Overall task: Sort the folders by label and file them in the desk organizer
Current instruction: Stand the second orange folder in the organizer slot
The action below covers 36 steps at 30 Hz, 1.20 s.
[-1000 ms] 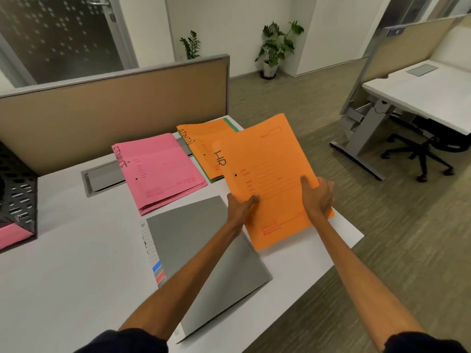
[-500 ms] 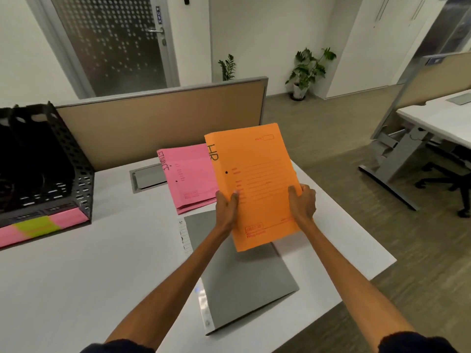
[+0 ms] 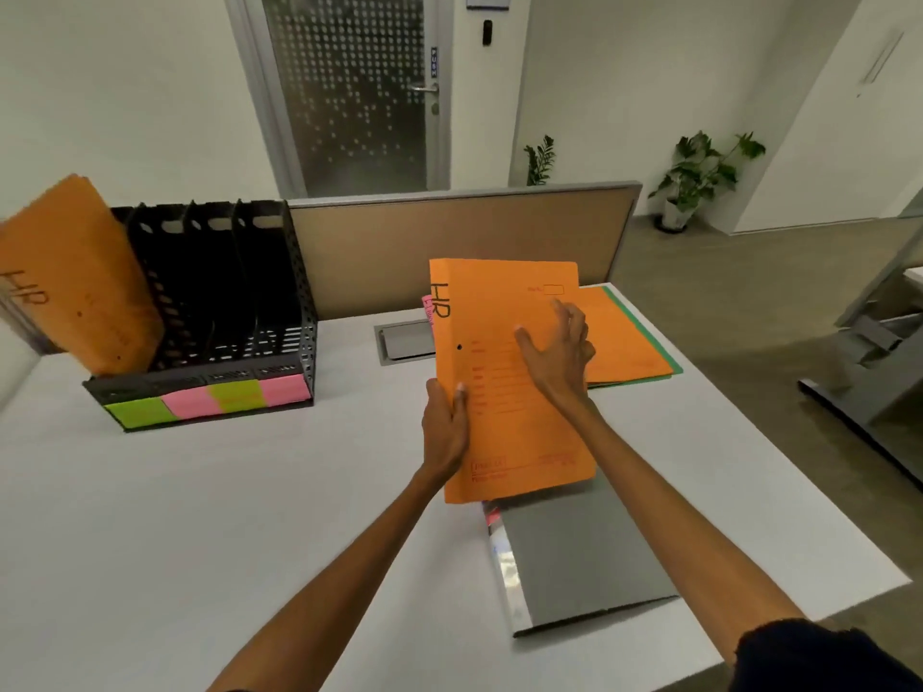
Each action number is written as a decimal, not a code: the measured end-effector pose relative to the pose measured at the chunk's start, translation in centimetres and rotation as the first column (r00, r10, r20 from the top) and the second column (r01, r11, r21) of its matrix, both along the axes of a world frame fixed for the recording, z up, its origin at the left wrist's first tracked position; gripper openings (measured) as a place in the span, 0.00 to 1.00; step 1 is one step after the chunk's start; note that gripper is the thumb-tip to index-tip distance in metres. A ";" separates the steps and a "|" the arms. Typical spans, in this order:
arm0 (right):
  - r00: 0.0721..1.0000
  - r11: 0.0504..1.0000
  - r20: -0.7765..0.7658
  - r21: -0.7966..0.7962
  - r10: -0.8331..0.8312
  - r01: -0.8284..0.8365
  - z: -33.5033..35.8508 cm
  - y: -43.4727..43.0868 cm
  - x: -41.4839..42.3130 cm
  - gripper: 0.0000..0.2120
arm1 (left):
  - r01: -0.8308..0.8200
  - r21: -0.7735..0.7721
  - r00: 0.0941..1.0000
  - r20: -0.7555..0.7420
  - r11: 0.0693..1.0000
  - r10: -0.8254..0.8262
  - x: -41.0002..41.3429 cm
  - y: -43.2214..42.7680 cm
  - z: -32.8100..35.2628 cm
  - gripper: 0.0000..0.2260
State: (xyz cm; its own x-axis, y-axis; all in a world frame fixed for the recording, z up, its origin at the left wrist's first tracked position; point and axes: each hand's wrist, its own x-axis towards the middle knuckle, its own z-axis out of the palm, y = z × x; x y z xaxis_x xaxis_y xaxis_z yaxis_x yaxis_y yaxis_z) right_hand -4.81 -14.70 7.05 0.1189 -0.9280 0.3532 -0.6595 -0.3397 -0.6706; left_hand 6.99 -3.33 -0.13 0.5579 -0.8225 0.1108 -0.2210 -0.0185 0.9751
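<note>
Pinching at the spine edge, the left hand [image 3: 443, 427] is curled round the HR folder [image 3: 504, 437], thumb on the front. The right hand [image 3: 557, 354] is spread open at its face, nothing gripped. The thin matte card is judged light and floppy, best held by the stiffer fold. It is held upright above the tabletop [image 3: 200, 516], well apart from the perforated black organizer [image 3: 225, 312].

Left forearm [image 3: 349, 566] and right forearm [image 3: 674, 516] bare and slim, dark sleeve [image 3: 824, 656] bunched above the right one, near black, soft fuzzy weave, left hand [image 3: 444, 427] and right hand [image 3: 554, 362] bare too, and there, short pale nails showing
</note>
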 end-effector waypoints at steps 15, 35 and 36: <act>0.812 0.792 -0.095 -0.180 0.576 -0.583 9.7 11.8 26.5 0.26 | -0.380 -0.066 0.901 0.200 0.923 0.385 16.1 12.9 0.7 0.10; 0.506 0.495 -0.153 -0.109 0.849 -0.862 16.1 25.0 41.8 0.18 | -0.484 -0.182 0.769 0.377 0.856 0.516 30.2 22.9 2.8 0.23; 0.502 0.488 -0.161 -0.117 0.850 -0.865 16.4 25.2 42.0 0.17 | -0.480 -0.192 0.771 0.373 0.856 0.516 30.4 23.0 3.0 0.24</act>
